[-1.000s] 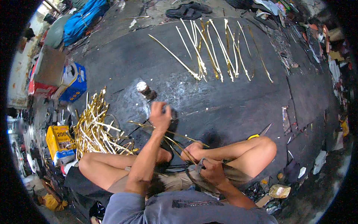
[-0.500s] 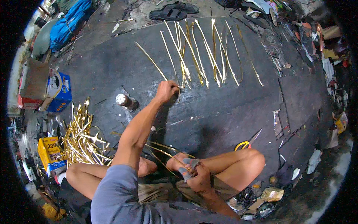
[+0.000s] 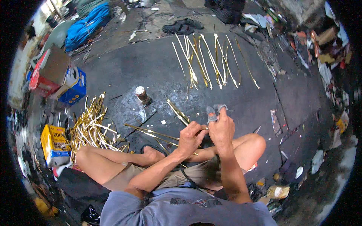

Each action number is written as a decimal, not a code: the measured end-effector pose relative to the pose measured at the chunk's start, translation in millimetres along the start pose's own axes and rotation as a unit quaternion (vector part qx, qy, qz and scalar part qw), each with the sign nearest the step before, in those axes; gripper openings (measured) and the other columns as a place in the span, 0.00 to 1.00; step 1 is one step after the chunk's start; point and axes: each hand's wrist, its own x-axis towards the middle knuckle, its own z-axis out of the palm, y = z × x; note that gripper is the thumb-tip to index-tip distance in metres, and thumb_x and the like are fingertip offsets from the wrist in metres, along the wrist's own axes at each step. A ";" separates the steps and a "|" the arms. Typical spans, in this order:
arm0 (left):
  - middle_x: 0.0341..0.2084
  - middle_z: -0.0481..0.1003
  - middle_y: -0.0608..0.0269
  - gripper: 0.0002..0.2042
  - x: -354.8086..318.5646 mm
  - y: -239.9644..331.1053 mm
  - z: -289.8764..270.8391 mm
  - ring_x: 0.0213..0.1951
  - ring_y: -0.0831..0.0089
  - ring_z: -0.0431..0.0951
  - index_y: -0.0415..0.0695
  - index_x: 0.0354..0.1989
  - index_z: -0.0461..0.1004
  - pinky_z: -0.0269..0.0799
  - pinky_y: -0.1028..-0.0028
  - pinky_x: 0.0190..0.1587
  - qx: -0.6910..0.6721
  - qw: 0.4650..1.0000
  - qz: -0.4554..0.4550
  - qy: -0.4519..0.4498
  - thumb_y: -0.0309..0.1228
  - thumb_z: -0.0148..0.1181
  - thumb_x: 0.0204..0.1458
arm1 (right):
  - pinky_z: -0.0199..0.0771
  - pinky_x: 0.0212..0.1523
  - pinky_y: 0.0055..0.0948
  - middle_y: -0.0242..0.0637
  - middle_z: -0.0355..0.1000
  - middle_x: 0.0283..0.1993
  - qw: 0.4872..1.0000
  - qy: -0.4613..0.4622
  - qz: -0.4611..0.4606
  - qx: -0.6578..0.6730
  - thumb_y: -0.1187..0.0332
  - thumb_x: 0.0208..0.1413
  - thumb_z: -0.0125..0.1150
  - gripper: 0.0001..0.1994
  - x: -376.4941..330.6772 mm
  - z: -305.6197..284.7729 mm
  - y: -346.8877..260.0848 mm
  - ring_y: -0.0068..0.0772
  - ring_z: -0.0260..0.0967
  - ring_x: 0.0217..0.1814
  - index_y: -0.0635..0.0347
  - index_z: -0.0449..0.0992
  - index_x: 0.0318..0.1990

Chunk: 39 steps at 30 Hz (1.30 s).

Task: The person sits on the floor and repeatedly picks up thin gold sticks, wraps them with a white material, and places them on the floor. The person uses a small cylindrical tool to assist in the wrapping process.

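Note:
My left hand [image 3: 191,138] is closed in a pinch on shiny gold strips [image 3: 176,111], whose free ends slant away toward the far left. Close against it, my right hand [image 3: 221,130] has its lower fingers curled at the strip's near end; grey wraps [image 3: 212,117] cover two of its digits. The exact contact between the hands is hidden. Other gold strips [image 3: 151,132] lie across my foot, under the left wrist. Farther off, a row of separate gold strips [image 3: 209,62] is laid out on the dark mat [image 3: 124,56].
A tangled pile of gold strips [image 3: 94,124] lies left of my knee, beside a yellow packet [image 3: 54,141]. A white-topped cylinder [image 3: 141,95] stands on the mat. Boxes [image 3: 73,86] sit at left, sandals [image 3: 183,26] at the far edge. Scissors show only a blade tip [image 3: 258,129] behind my right knee.
My left hand has drawn back from the row to meet my right hand, bringing gold strips with it. My right hand has risen forward from my lap. The view has shifted.

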 end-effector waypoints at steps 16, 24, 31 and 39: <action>0.31 0.79 0.71 0.01 85.2 6.2 -226.6 0.25 0.87 0.69 0.45 0.36 0.80 0.63 0.82 0.25 -0.159 0.912 -0.069 0.373 0.27 0.65 0.58 | 0.81 0.45 0.47 0.54 0.81 0.40 0.919 -0.133 -0.015 -0.372 0.68 0.59 0.54 0.17 41.9 -8.4 138.0 0.51 0.81 0.44 0.71 0.72 0.52; 0.24 0.75 0.68 0.05 69.1 20.8 -344.8 0.24 0.80 0.74 0.44 0.39 0.77 0.67 0.80 0.27 -0.195 0.874 0.021 0.444 0.30 0.60 0.62 | 0.81 0.45 0.37 0.36 0.78 0.55 0.853 -0.176 0.076 -0.486 0.65 0.58 0.60 0.14 90.1 7.5 199.5 0.40 0.80 0.52 0.51 0.83 0.49; 0.29 0.77 0.68 0.09 51.3 40.7 -428.1 0.28 0.83 0.72 0.39 0.44 0.80 0.66 0.83 0.31 -0.137 0.910 0.027 0.391 0.30 0.58 0.62 | 0.82 0.32 0.40 0.30 0.79 0.53 0.820 -0.250 0.136 -0.497 0.59 0.51 0.69 0.19 106.8 26.7 238.7 0.35 0.80 0.51 0.46 0.82 0.52; 0.29 0.78 0.60 0.09 32.8 83.3 -202.1 0.30 0.70 0.79 0.42 0.40 0.83 0.75 0.73 0.32 0.053 0.998 0.023 0.020 0.22 0.66 0.50 | 0.71 0.60 0.34 0.42 0.75 0.56 0.893 -0.174 -0.288 0.299 0.69 0.41 0.74 0.33 -4.3 -11.1 -53.8 0.40 0.72 0.59 0.59 0.74 0.60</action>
